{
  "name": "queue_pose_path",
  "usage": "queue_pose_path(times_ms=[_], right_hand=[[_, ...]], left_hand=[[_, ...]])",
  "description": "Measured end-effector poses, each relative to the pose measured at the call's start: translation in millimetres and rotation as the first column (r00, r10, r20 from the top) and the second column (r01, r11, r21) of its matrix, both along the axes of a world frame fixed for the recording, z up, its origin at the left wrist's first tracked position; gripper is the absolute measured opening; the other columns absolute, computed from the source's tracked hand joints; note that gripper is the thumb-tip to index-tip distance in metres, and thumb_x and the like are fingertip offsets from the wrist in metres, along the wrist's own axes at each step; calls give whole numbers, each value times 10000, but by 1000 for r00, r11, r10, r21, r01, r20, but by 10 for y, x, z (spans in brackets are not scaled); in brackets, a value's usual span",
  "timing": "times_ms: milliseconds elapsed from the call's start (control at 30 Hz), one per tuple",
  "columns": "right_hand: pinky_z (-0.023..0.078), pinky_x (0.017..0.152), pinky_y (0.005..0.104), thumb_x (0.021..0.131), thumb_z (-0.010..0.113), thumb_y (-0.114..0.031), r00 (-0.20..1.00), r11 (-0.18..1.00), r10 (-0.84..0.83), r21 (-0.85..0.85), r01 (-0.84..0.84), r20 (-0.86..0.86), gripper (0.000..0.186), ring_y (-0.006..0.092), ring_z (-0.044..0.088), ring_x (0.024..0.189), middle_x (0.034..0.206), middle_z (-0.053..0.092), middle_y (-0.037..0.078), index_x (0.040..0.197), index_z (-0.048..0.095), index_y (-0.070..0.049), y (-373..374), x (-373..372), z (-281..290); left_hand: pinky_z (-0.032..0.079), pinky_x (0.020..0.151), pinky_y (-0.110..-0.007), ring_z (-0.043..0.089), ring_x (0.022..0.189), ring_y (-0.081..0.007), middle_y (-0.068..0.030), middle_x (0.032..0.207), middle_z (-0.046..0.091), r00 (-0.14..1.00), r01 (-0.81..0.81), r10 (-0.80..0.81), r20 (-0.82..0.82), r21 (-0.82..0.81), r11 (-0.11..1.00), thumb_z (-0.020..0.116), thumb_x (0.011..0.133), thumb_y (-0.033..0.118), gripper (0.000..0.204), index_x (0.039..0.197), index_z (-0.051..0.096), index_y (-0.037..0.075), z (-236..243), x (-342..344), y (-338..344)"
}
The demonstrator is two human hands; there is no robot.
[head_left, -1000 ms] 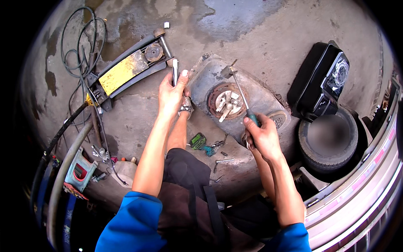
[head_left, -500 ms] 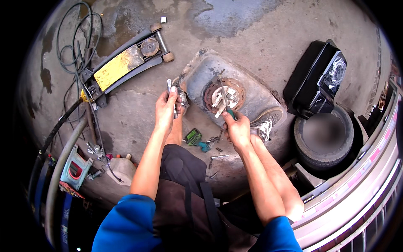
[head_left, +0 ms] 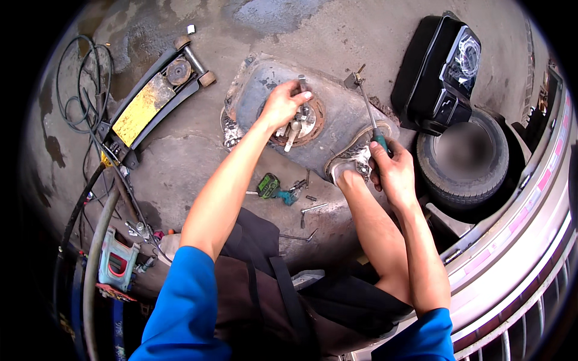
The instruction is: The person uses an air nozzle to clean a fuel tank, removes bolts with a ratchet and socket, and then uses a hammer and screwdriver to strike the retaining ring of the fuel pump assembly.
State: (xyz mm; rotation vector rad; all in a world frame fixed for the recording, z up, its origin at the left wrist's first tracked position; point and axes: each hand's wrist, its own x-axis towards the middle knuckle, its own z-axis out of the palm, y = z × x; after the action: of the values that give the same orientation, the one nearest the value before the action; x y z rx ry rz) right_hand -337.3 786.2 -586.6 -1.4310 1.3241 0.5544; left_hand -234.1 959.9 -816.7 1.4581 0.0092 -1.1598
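My left hand (head_left: 283, 105) is closed around a short silver metal bar (head_left: 302, 80), whose end pokes out by the fingertips. It hangs over the round rusty opening (head_left: 317, 129) of a grey metal tank (head_left: 253, 90) on the ground. A pale plastic fitting (head_left: 294, 129) with pipe stubs sits within that rusty ring. To the right of the opening, my right hand (head_left: 394, 171) grips a screwdriver (head_left: 378, 137) by its green handle, with the long shaft pointing up and away. A small brown piece shows near its tip; whether they touch, I cannot tell.
My sneakers flank the tank. Nearer lie a green-and-teal cordless power tool (head_left: 269, 186) and a small wrench (head_left: 314, 209). A yellow-topped floor jack (head_left: 141, 110) and hoses are left. Right are a black case (head_left: 415, 69), a tire (head_left: 426, 174) and a car bumper (head_left: 500, 265).
My left hand has moved from beside the tank to above its opening. My right hand has drawn the screwdriver out of the opening and away to the right. The view has shifted too.
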Motion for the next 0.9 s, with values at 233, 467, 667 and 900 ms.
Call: queue_pose_path(times_ms=[233, 467, 667, 900], right_hand=[[394, 475, 261, 928, 604, -160, 1000, 998, 11, -57, -11, -1, 361, 69, 497, 512, 650, 556, 27, 1166, 560, 108, -168, -355, 168], [477, 598, 312, 895, 625, -194, 998, 991, 26, -133, -19, 49, 402, 130, 569, 579, 695, 625, 118, 1131, 591, 129, -327, -557, -9], [483, 675, 311, 902, 626, -195, 996, 982, -27, -186, 42, 82, 378, 141, 591, 698, 767, 640, 126, 1132, 604, 105, -526, -547, 42], [488, 712, 321, 902, 621, -191, 998, 985, -25, -170, 35, 57, 372, 151, 603, 757, 807, 656, 143, 1128, 607, 105, -567, -585, 11]], left_hand=[[476, 892, -328, 652, 967, -183, -128, 1039, 713, 875, 466, -467, 127, 44, 884, 705, 857, 119, 314, 1129, 636, -23, -327, -458, -900], [492, 860, -330, 658, 919, -173, -108, 1008, 724, 709, 660, -682, 180, 170, 732, 703, 863, 141, 289, 1116, 662, 8, -659, -560, -957], [498, 807, -289, 629, 861, -117, -45, 953, 714, 728, 671, -681, 75, 126, 731, 699, 885, 140, 247, 1085, 661, -1, -638, -245, -1137], [493, 804, -325, 639, 853, -159, -98, 944, 718, 599, 770, -793, 115, 189, 609, 725, 862, 157, 290, 1077, 641, -19, -477, -403, -1210]])
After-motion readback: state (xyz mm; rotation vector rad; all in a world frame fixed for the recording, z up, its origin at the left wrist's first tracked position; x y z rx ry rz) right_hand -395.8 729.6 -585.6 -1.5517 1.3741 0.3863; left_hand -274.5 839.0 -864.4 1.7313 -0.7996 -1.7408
